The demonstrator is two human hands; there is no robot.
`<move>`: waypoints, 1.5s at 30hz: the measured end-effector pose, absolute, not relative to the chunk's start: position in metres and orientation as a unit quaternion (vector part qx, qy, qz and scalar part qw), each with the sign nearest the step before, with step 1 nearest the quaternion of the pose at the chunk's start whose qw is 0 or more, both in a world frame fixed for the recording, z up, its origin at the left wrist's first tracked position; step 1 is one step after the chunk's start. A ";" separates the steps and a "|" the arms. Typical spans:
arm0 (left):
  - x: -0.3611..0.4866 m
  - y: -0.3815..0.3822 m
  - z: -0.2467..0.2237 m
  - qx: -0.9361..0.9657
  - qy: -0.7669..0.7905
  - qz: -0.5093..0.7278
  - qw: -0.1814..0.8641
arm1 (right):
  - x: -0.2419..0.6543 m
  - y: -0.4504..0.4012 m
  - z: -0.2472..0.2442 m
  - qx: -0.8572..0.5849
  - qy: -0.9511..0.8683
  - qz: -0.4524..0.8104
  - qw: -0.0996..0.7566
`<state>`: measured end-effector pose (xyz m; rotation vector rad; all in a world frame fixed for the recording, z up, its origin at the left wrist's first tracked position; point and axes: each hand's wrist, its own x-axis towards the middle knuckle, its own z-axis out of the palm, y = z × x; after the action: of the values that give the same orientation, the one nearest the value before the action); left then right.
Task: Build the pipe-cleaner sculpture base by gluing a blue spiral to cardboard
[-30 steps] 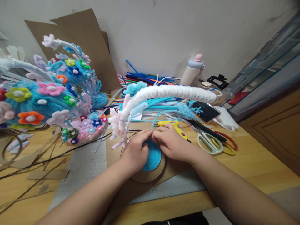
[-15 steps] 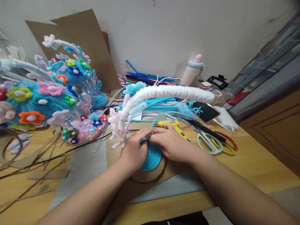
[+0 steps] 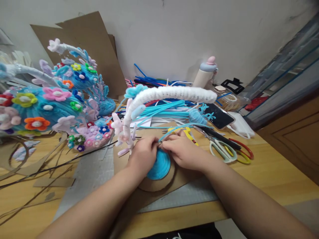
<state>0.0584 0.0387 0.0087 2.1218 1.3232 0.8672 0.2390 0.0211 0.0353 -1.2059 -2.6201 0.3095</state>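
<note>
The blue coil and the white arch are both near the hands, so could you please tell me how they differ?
Colour: the blue coil is plain blue, while the white arch is mostly white, with a blue ornament and pale pink pieces.
Shape: the coil is a flat, round spiral; the arch is long and curved.
Pose: the coil lies flat on the round cardboard, while the arch rises above it.
Both look fuzzy.

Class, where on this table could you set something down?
Bare wood lies between the red-handled tool and right forearm, and in a strip this side of the grey mat. Beyond the right hand is crowded: blue pipe cleaners, yellow glue gun.
</note>
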 end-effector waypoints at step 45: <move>0.028 0.004 0.041 0.756 0.533 0.322 0.201 | 0.233 0.014 0.041 -0.390 -0.911 0.101 0.085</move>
<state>0.0284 0.0042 0.0406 2.1130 1.4892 0.8983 0.2328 0.0140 0.0407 -1.1626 -2.7172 0.3021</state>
